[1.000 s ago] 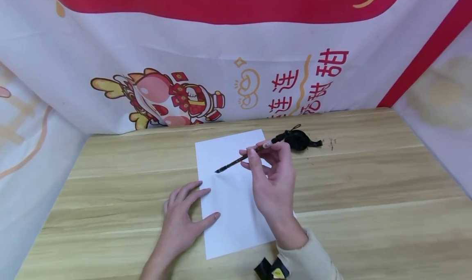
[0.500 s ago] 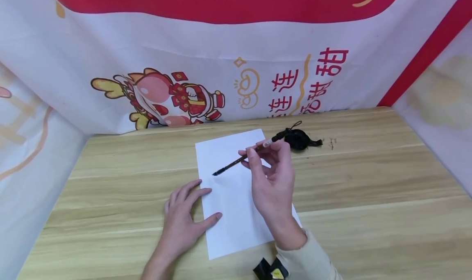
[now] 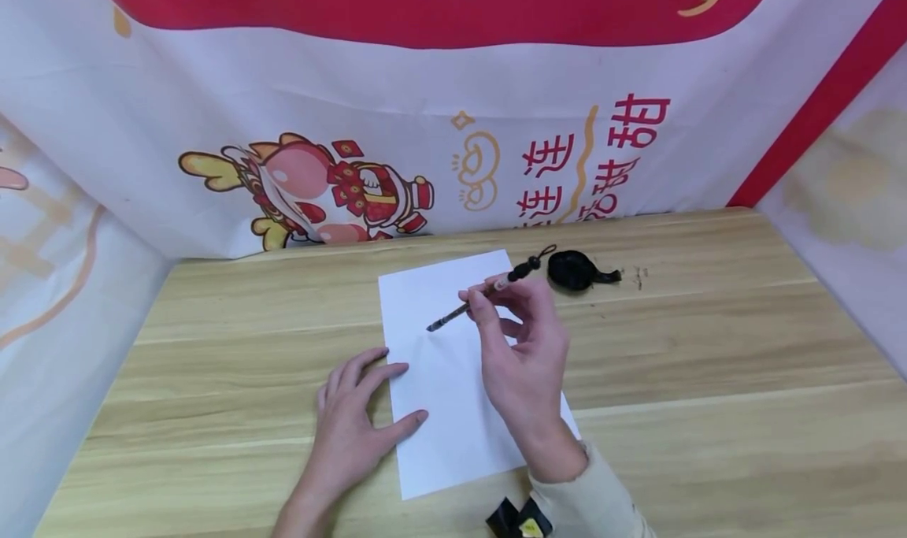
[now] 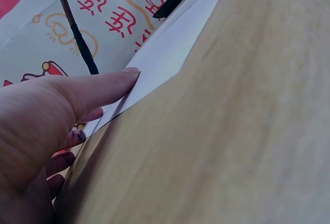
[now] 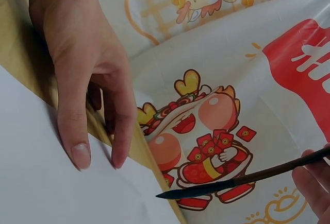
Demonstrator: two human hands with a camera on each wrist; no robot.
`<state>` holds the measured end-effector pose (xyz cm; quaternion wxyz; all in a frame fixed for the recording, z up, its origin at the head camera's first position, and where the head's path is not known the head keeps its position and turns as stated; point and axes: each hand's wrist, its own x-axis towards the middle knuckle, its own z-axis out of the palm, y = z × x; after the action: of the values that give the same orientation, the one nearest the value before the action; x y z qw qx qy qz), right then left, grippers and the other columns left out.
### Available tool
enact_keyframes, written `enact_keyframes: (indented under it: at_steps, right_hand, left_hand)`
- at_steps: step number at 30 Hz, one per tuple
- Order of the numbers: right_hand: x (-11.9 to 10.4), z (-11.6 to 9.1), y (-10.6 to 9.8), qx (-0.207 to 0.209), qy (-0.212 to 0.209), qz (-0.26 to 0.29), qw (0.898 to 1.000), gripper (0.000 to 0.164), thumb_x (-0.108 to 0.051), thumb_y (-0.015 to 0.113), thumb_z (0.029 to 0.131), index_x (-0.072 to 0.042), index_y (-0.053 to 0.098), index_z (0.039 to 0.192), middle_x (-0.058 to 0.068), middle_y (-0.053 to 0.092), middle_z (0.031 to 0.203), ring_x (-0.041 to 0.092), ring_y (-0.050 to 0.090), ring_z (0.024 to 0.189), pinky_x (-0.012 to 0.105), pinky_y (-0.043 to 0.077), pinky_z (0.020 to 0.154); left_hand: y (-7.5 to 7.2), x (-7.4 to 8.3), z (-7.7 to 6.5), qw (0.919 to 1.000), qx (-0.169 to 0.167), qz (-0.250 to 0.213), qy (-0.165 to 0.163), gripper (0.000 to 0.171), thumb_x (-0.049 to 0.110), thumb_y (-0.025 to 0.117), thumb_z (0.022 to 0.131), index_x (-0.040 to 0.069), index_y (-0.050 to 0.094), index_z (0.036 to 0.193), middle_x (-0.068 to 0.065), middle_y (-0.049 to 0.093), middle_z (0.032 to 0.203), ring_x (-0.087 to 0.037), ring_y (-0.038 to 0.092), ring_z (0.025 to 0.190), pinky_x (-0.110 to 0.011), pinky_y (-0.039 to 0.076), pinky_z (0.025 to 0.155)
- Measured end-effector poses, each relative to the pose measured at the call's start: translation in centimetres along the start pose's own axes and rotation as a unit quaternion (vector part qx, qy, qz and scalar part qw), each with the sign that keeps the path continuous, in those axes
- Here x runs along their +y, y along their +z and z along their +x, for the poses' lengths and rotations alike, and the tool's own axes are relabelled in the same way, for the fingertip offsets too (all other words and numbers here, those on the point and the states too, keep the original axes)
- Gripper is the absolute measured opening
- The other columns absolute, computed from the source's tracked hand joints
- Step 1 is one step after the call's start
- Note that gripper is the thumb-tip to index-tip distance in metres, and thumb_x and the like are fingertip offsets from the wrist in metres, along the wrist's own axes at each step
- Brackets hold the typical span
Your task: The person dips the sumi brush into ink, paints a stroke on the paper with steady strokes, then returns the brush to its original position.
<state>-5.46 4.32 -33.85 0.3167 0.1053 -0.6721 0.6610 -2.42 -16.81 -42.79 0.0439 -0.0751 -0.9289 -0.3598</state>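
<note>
A white sheet of paper (image 3: 453, 412) lies on the wooden table. My left hand (image 3: 354, 420) rests at its left edge, fingers spread, with the thumb and some fingertips on the paper. My right hand (image 3: 527, 349) pinches a writing brush (image 3: 453, 314) between thumb and fingers, over the sheet's upper part. The dark bristle tip points down and left; whether it touches the paper I cannot tell. In the right wrist view the brush (image 5: 227, 184) slants across, its tip near the paper's edge. The left thumb borders the brush (image 4: 77, 36) in the left wrist view, where its tip is hidden.
A black rounded object (image 3: 572, 270) with a short stub lies right of the paper's top, beside small dark marks (image 3: 640, 276) on the table. Black pieces with a yellow patch (image 3: 520, 520) sit by the right sleeve. A printed cloth (image 3: 397, 89) hangs behind the table.
The brush tip swung slightly left and nearer, then back right. The brush's looped end has come down and left, clear of the black object. The left hand has barely moved.
</note>
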Motion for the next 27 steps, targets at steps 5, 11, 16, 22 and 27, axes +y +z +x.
enact_keyframes:
  at_steps: [5, 11, 16, 22, 27]
  right_hand:
    - [-0.2, 0.0, -0.2, -0.013, -0.009, -0.011, 1.0, 0.018, 0.004, 0.071, 0.1, 0.005, 0.061, 0.115, 0.018, 0.072, 0.107, 0.011, 0.078, 0.099, 0.033, 0.066, 0.074]
    - [-0.2, 0.1, -0.2, -0.034, -0.021, 0.034, 0.999, 0.022, 0.009, 0.069, 0.099, 0.009, 0.058, 0.117, 0.02, 0.073, 0.105, 0.014, 0.079, 0.098, 0.034, 0.067, 0.075]
    - [0.2, -0.1, 0.1, -0.051, -0.021, 0.051, 0.997, 0.023, 0.009, 0.068, 0.099, 0.009, 0.055, 0.118, 0.021, 0.073, 0.106, 0.019, 0.079, 0.099, 0.037, 0.067, 0.076]
    - [0.7, -0.7, 0.4, -0.064, 0.001, 0.048, 0.997, 0.021, 0.007, 0.066, 0.102, 0.01, 0.054, 0.12, 0.02, 0.073, 0.109, 0.021, 0.079, 0.102, 0.038, 0.067, 0.08]
    - [0.8, -0.9, 0.7, -0.068, 0.018, 0.051, 0.996, 0.021, 0.004, 0.065, 0.103, 0.009, 0.054, 0.121, 0.02, 0.073, 0.11, 0.023, 0.078, 0.103, 0.038, 0.067, 0.082]
  left_hand:
    - [0.0, 0.0, 0.0, 1.0, -0.005, 0.002, -0.004, 0.062, 0.044, 0.095, 0.078, 0.026, 0.074, 0.134, -0.004, 0.054, 0.161, -0.035, 0.041, 0.147, -0.063, 0.023, 0.117]
    - [0.0, 0.1, 0.0, 1.0, -0.004, 0.003, -0.002, 0.061, 0.044, 0.095, 0.078, 0.026, 0.075, 0.133, -0.004, 0.055, 0.16, -0.034, 0.042, 0.147, -0.062, 0.023, 0.116]
    - [0.0, 0.1, 0.0, 1.0, -0.002, 0.004, -0.001, 0.061, 0.044, 0.095, 0.078, 0.026, 0.075, 0.133, -0.004, 0.055, 0.16, -0.034, 0.042, 0.146, -0.06, 0.024, 0.115]
    - [0.0, 0.0, -0.1, 1.0, 0.004, 0.003, 0.006, 0.061, 0.043, 0.095, 0.078, 0.025, 0.075, 0.133, -0.005, 0.056, 0.159, -0.035, 0.043, 0.146, -0.061, 0.024, 0.115]
    - [0.0, 0.0, -0.1, 1.0, 0.005, 0.002, 0.007, 0.061, 0.042, 0.095, 0.078, 0.025, 0.075, 0.132, -0.005, 0.056, 0.159, -0.036, 0.042, 0.146, -0.061, 0.024, 0.116]
